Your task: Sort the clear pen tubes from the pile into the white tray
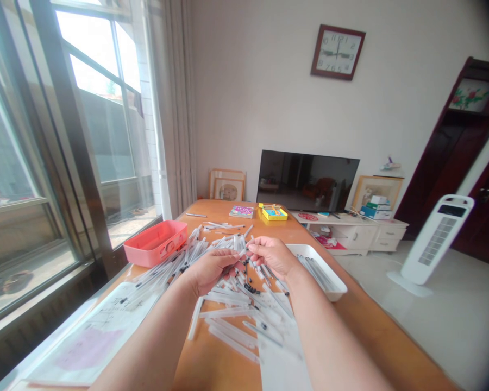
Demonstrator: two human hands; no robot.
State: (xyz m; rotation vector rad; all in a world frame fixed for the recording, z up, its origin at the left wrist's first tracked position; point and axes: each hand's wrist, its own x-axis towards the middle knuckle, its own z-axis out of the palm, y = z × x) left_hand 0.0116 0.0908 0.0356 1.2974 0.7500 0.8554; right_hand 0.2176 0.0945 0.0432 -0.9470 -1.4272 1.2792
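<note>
My left hand (214, 270) pinches a translucent plastic pen part (243, 252) in the middle of the table. Close beside it, my right hand (272, 255) has its thumb and forefinger closed on the other end of that part; fingers partly hide it. Loose translucent pen barrels (232, 332) lie scattered below and around both hands. Small black pen pieces (250, 288) are mixed among them. To the right of my right hand, a white tray (339, 287) holds several slim grey-looking pens (315, 271). A long pile of pen parts (179, 263) spreads to the left of my left hand.
A coral plastic basket (140, 251) stands at the table's left edge. Papers (87, 339) lie at the near left, and a white sheet (283, 353) lies under my right forearm. A yellow box (275, 215) and a booklet (241, 212) sit at the far end of the wooden table (367, 331).
</note>
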